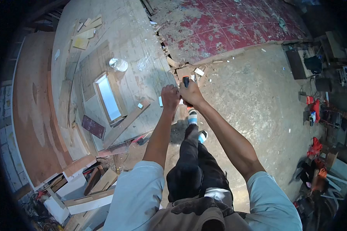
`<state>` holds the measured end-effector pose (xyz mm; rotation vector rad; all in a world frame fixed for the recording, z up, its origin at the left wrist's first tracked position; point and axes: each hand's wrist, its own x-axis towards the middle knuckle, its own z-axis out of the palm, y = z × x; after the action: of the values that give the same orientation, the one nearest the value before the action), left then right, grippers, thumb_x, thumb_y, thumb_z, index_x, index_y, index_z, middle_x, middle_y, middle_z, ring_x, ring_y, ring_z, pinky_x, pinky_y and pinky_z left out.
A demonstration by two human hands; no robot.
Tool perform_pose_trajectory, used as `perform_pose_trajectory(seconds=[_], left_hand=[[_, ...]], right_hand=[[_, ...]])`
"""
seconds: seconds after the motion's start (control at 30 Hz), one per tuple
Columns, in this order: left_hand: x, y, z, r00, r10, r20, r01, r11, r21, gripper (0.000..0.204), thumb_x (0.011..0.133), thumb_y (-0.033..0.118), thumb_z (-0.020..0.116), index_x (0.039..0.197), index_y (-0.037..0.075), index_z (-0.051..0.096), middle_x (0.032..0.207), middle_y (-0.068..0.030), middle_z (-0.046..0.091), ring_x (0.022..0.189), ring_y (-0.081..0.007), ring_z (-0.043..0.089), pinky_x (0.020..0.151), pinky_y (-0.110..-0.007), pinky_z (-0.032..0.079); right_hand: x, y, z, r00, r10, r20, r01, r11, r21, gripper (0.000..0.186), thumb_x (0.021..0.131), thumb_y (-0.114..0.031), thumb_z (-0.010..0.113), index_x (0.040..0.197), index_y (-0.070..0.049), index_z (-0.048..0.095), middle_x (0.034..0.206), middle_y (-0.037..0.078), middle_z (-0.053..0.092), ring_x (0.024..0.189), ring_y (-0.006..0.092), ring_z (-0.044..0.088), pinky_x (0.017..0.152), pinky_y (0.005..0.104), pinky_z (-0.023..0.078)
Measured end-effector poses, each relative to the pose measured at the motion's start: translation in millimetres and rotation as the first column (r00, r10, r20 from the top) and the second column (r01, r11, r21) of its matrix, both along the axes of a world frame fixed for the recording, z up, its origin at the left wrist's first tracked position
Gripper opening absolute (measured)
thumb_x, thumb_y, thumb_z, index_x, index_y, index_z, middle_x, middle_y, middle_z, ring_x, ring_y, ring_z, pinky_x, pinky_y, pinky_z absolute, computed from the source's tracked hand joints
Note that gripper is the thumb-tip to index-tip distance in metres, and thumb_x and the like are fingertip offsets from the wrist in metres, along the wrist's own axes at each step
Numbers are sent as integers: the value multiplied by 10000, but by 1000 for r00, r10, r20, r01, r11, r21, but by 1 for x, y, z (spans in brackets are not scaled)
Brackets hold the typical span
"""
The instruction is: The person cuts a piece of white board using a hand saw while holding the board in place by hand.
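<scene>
1. Your right hand [192, 93] has its fingers closed around a black-and-orange tool [186, 81]; its dark end pokes out above your fist.
2. Your left hand [170, 97] sits just beside it, knuckles up and fingers curled; you cannot tell from here whether they grip anything.
3. The tool is by the right edge of the pale wooden work surface [150, 48], ahead of your feet [192, 117].
4. Along that edge, beyond your hands, lie wood offcuts [171, 61], with a small white block [199, 72] just past your right hand.
5. To your left, the work surface carries a plank [126, 125] slanting toward its near edge, a wood-framed white panel [108, 98] behind it, and a whitish container [118, 64] farther back.
6. A dark red board [93, 127] lies near the plank's near end.
7. Your widest room is to the right, where concrete floor [250, 88] stretches from your forearm to the clutter with red cloth [315, 146].
8. Ahead, the concrete ends at a raised-looking edge of worn red tiles [235, 25].
</scene>
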<state>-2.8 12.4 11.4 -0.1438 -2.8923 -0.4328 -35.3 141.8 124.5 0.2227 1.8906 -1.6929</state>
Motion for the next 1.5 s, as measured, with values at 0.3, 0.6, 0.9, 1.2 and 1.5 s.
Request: perform_pose_trajectory(seconds=[0.3,0.6,0.9,1.2,1.5], left_hand=[[-6,17,1,1000,-12,-8,12,1000,-17,112,648,186,643,634,94,579,708,-51,535,761,-225,537,705,-361,416],[-4,13,-3,993,82,-88,-79,996,30,157,669,170,639,569,58,593,642,-62,547,687,-240,553,668,-370,432],[-7,20,4,966,57,-251,-44,997,58,122,647,177,632,600,85,567,667,-68,530,704,-252,539,633,-371,418],[-9,27,5,986,52,-157,-39,996,85,113,656,175,616,614,74,587,676,-72,539,712,-248,544,643,-381,423],[-3,18,-3,973,99,-207,-75,990,119,180,693,188,608,564,67,578,620,-85,535,636,-264,541,595,-388,418]], right_hand=[[-14,6,-7,999,-40,-18,41,998,55,273,904,-198,453,729,9,483,505,81,490,336,145,451,301,304,336],[-27,32,126,969,169,180,-160,985,-65,203,901,-175,473,791,-11,428,555,28,439,405,117,435,347,301,382],[-6,9,32,995,11,-104,-6,999,54,174,869,-146,494,815,17,469,543,60,477,371,133,448,329,298,357],[-34,9,-1,999,30,10,-31,997,68,180,816,-66,482,664,28,497,519,97,508,378,153,467,334,311,345],[6,44,122,990,76,120,-61,991,-121,105,864,-94,473,933,-17,454,602,20,450,412,93,424,354,282,354]])
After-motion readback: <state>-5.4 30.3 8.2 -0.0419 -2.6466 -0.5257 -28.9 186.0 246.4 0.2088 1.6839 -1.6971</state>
